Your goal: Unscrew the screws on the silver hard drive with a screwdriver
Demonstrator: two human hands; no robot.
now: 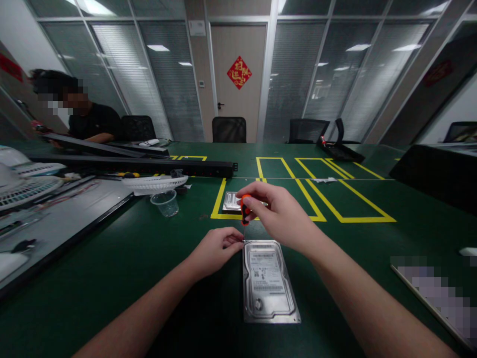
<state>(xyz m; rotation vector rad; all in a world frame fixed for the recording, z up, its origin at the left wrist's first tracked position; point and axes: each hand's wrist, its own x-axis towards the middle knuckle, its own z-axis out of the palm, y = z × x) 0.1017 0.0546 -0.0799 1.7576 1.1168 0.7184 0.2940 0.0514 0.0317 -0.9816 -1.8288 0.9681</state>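
Note:
A silver hard drive (263, 278) with a white label lies flat on the green table in front of me. My right hand (276, 211) is closed around a screwdriver (245, 211) with an orange and black handle. It stands almost upright, its thin shaft pointing down at the drive's far left corner. At that same corner, the thumb and fingers of my left hand (216, 251) are pinched together beside the screwdriver tip. Whatever is between those fingertips is too small to make out. Beyond my right hand lies a second hard drive (230, 201), partly hidden by it.
Yellow tape (368, 219) marks rectangles on the table. To the left are a clear plastic cup (166, 204), a white slotted part (154, 184), a large metal panel (85, 209) and long black bars (179, 167). A co-worker (93, 122) sits at far left. A black tray-like part (341, 150) lies at back right.

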